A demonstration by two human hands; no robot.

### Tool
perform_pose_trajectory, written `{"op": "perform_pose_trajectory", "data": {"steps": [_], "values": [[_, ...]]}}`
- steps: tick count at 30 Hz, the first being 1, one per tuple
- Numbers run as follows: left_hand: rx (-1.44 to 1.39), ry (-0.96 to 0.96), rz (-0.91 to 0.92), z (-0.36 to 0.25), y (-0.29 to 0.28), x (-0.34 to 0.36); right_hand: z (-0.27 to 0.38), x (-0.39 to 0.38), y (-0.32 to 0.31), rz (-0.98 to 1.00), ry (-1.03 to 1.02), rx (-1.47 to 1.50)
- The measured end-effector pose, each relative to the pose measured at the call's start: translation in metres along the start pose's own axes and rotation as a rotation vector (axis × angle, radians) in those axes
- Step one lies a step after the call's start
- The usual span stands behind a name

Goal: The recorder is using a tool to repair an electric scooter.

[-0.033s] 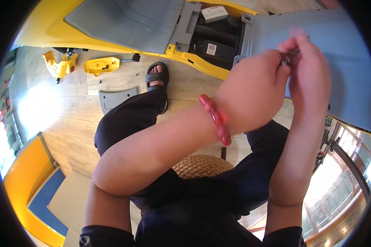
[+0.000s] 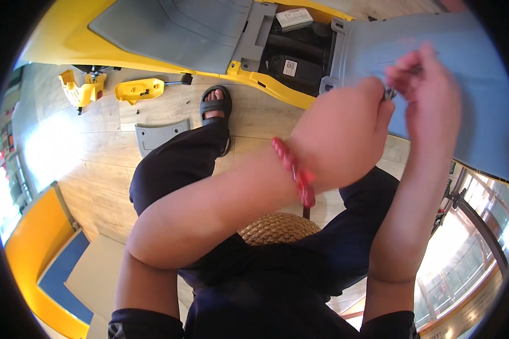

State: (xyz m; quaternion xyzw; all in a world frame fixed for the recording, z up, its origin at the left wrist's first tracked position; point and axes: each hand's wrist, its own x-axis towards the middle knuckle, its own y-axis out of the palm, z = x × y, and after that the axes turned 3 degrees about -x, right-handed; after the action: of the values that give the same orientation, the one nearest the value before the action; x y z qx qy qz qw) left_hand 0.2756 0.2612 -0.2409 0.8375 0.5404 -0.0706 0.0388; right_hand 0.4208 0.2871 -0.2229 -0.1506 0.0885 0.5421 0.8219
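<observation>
My left hand (image 2: 345,133), with a red beaded bracelet (image 2: 295,175) at the wrist, is closed, and small dark metal pieces (image 2: 388,94) show at its fingertips. Just to the right, my right hand (image 2: 432,93) has curled fingers around a small dark piece (image 2: 417,70), too blurred to name. The hands are slightly apart, above a blue-grey panel (image 2: 481,73) of a yellow vehicle body. Left of them lies an open compartment (image 2: 271,76) with black parts and a white labelled box (image 2: 294,19) inside.
On the wooden floor to the left lie a yellow bracket-like part (image 2: 80,90), a yellow shell (image 2: 138,90), a grey cover (image 2: 158,135) and a few small dark bits. My sandalled foot (image 2: 215,107) stands nearby. Beneath me is a woven stool (image 2: 280,229).
My hands have drawn apart: the right shifts a little right and its fingers loosen, while the left moves slightly left and down. The dark pieces at the left fingertips show more plainly.
</observation>
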Motion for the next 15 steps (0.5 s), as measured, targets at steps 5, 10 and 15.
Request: {"op": "perform_pose_trajectory", "data": {"steps": [5, 10, 15], "values": [[0.15, -0.013, 0.128, 0.004, 0.002, -0.023, 0.003, 0.027, -0.037, 0.005, 0.012, 0.066], [0.026, -0.073, 0.121, 0.002, 0.0, -0.015, 0.01, 0.003, -0.002, 0.045, -0.017, -0.093], [0.003, -0.074, 0.101, 0.004, 0.003, -0.013, 0.006, 0.003, -0.004, 0.164, 0.038, -0.174]]}}
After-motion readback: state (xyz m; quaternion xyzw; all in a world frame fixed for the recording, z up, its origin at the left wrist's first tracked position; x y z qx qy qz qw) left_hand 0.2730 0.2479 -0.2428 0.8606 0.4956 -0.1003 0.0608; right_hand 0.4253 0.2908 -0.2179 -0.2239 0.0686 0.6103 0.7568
